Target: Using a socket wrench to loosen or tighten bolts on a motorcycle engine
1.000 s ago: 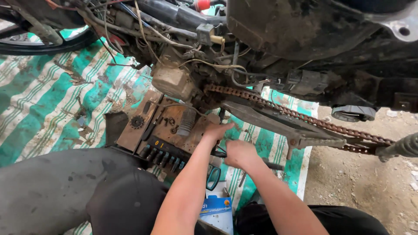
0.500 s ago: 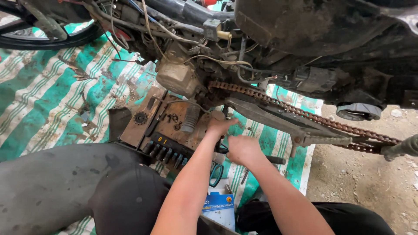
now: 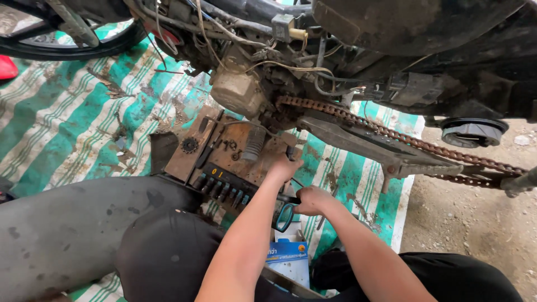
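Note:
My left hand [image 3: 283, 168] reaches under the motorcycle engine [image 3: 238, 92], its fingers curled against a small black part by the front of the rusty drive chain [image 3: 391, 137]. From behind I cannot see whether it grips anything. My right hand [image 3: 311, 200] is closed around a dark tool handle [image 3: 288, 198] just below and right of the left hand. Blue-handled pliers [image 3: 284, 217] lie under the right hand.
A wooden board [image 3: 224, 140] holds a small sprocket [image 3: 189, 145] and a black socket tray [image 3: 224, 187]. A blue box [image 3: 288, 260] sits by my knee [image 3: 162, 246]. A green striped tarp [image 3: 67, 123] covers the ground, with a tyre [image 3: 84, 42] top left and dirt [image 3: 475, 223] at right.
Both hands stay at nearly the same spot under the engine. The view has shifted slightly, and the right hand has dropped a little toward me.

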